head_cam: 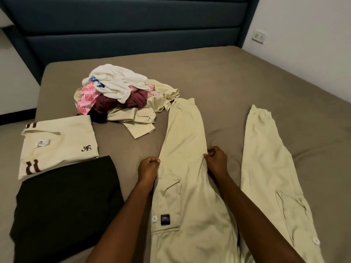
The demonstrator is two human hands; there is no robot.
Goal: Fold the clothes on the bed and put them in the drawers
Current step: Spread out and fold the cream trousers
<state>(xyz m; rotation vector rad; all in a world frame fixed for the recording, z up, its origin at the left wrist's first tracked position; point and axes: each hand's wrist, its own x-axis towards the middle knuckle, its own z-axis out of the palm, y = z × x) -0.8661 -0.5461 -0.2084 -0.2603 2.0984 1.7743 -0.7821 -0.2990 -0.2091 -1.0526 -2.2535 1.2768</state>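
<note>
Pale yellow cargo trousers (186, 168) lie spread on the bed, their two legs running away from me and apart. My left hand (149, 168) pinches the left edge of the left leg at mid-length. My right hand (216, 160) pinches the same leg's right edge. The other leg (266, 158) lies flat to the right. A heap of unfolded clothes (117, 92), white, pink, maroon and pale yellow, sits further up the bed. A folded cream shirt (58, 145) and a folded black garment (64, 204) lie at the left.
The bed has a taupe sheet (247, 76) and a dark blue padded headboard (133, 25). A white wall with a socket (259, 36) stands at the right. No drawers are in view.
</note>
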